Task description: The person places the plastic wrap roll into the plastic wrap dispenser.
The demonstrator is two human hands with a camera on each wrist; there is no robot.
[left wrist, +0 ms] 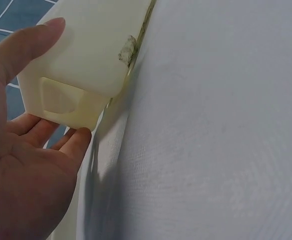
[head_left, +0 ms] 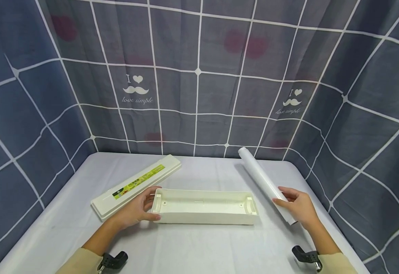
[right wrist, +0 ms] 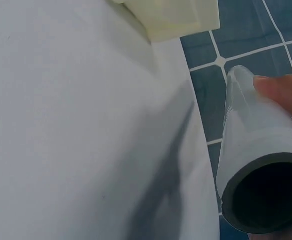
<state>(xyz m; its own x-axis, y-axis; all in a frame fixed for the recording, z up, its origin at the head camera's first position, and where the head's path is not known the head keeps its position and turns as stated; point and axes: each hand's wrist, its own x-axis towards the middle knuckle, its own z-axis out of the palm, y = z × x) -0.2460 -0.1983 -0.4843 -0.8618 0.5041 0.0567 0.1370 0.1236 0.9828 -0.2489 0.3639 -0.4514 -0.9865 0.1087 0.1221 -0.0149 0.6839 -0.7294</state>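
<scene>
A long cream plastic box (head_left: 206, 217), its top side uncovered, stands on the table in front of me. My left hand (head_left: 136, 209) grips its left end, thumb on the front wall and fingers round the end and back. In the left wrist view the thumb presses the pale box wall (left wrist: 98, 40). My right hand (head_left: 300, 207) holds a roll of cling film (head_left: 262, 175) near its lower end, the roll slanting away to the back. The right wrist view shows the roll's hollow grey core (right wrist: 225, 200) and my thumb on the glossy film.
Behind my left hand lies a long cream lid (head_left: 105, 202) with a green and yellow label (head_left: 139, 182), angled towards the back. A white cloth (head_left: 203, 251) covers the table. Dark checked curtains (head_left: 179, 91) enclose the back and both sides.
</scene>
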